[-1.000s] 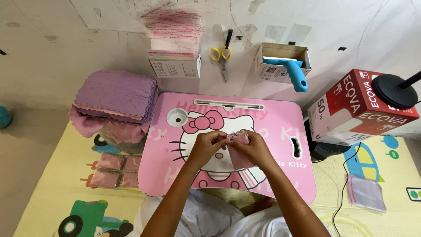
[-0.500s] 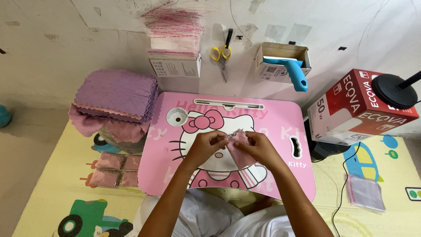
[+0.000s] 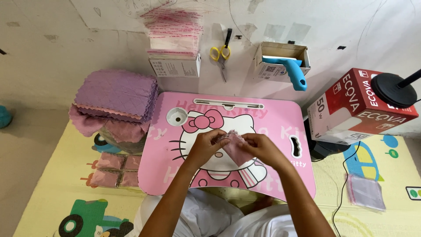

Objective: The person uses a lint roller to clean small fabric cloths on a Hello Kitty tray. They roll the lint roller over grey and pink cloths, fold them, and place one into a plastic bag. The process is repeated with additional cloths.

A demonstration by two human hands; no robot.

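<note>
A small pink cloth point(image 3: 237, 148) is held above the middle of a pink lap table point(image 3: 272, 118) printed with a cartoon cat face. My left hand point(image 3: 206, 147) pinches the cloth's upper left corner. My right hand point(image 3: 259, 148) grips its right side, and the cloth hangs in a point between the two hands. Both forearms reach in from the bottom of the view.
A stack of purple and pink cloths point(image 3: 115, 98) sits left of the table, with bagged pink cloths point(image 3: 115, 169) on the mat below it. Clear bags point(image 3: 174, 30) on a small box, yellow-handled scissors point(image 3: 220, 55), a blue tool point(image 3: 287, 70) and a red carton point(image 3: 357, 107) line the wall. Loose bags point(image 3: 366, 191) lie at right.
Both hands stayed over the table's middle. The cloth has been turned and pulled so it now hangs in a point between the fingers.
</note>
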